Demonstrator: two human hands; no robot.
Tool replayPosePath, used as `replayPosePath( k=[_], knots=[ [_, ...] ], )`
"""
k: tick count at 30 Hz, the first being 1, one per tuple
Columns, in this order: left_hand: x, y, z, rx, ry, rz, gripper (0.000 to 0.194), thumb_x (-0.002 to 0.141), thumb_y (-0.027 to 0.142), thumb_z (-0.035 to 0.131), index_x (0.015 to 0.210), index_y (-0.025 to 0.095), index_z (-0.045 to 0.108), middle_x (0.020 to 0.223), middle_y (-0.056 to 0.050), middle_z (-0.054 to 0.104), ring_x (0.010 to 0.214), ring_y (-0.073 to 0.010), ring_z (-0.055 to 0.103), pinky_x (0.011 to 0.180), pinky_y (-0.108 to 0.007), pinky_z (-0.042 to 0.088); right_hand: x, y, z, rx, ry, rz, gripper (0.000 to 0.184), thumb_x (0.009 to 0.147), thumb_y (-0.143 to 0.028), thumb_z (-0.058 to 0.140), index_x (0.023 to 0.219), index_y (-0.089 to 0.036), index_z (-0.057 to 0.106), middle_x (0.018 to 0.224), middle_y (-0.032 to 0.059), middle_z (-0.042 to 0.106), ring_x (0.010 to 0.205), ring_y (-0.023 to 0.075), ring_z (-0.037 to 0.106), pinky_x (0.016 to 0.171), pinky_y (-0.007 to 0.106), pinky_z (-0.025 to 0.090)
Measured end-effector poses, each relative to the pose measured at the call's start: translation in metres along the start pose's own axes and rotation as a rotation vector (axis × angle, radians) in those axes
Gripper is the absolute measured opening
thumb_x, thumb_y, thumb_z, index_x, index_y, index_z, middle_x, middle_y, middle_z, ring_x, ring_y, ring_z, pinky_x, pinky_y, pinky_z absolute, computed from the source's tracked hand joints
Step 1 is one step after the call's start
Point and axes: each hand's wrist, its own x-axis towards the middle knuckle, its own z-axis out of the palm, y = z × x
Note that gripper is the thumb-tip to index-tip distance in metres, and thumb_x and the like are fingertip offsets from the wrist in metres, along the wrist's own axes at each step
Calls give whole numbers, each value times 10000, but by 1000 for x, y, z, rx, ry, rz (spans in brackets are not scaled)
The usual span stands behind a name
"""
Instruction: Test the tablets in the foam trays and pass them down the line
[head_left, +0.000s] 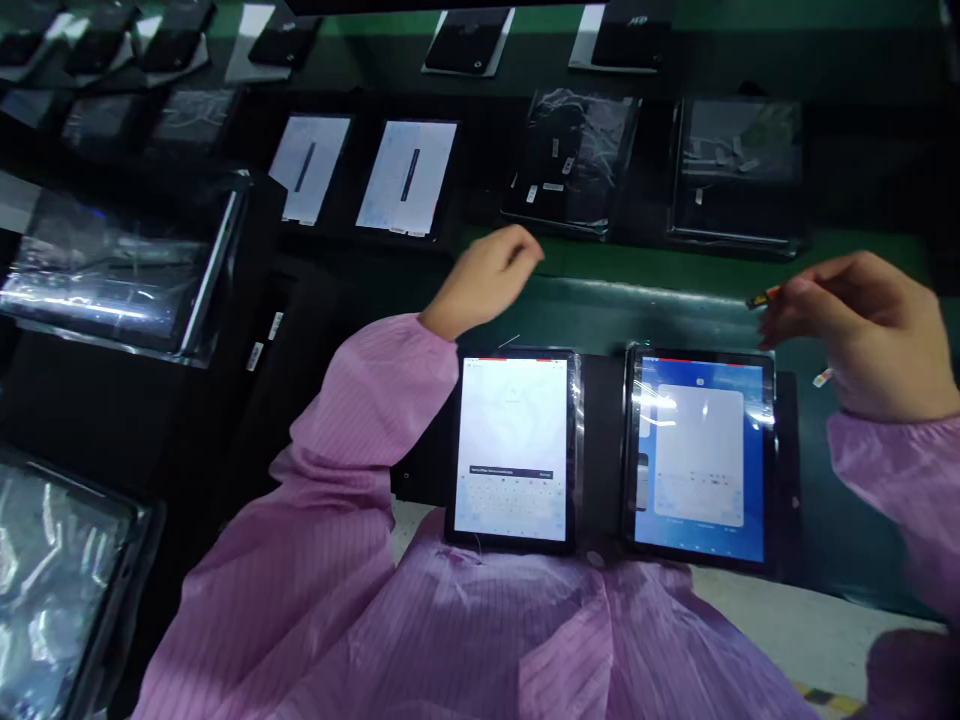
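Observation:
My left hand (487, 280) is closed, with its fingers curled in above the top edge of a tablet (514, 430). Whatever it may hold is hidden. That tablet's lit screen is white, with a dark message bar and a keyboard low down. My right hand (877, 330) pinches a small dark-and-yellow strip (763, 297) between thumb and fingers, up and to the right of a second tablet (701, 460). Its blue screen carries a large white card. A small white piece (823, 378) shows below the right palm; whether it joins the strip, I cannot tell.
Two lit tablets (409, 176) lie farther back, beside film-wrapped tablets (574, 160) and another wrapped stack (739, 170). More wrapped tablets (112, 260) are at the left. Black devices on white sheets (469, 40) line the far edge of the green bench (622, 310).

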Motion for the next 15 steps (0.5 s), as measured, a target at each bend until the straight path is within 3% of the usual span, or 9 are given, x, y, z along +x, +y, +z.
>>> replayPosePath(
  k=[4,7,10,15],
  knots=[
    [-4,42,93,79,-374,203,237,951,302,487,896,146,657,1017,-111,705,1014,-245,641,942,-373,442,-13,29,-29,-40,43,134,430,556,-545,871,703,-229,621,659,62,658,542,212,633,536,386,537],
    [-15,54,148,93,-402,179,376,979,409,392,782,168,602,907,-131,695,926,-267,634,870,-402,446,-12,48,-45,-79,55,180,418,531,-570,872,690,-259,640,665,67,668,542,230,631,554,408,529],
    [-24,59,160,66,-316,162,358,983,414,354,712,222,488,836,-81,667,867,-216,592,866,-364,430,-5,65,-60,-85,57,184,396,518,-568,871,676,-274,660,673,82,666,549,245,622,516,410,489],
    [-26,77,134,3,-216,172,365,989,335,349,644,237,283,659,3,505,666,-147,473,682,-329,363,8,68,-64,-40,7,95,269,645,-475,832,741,-282,670,731,70,683,588,245,629,524,413,470]
  ],
)
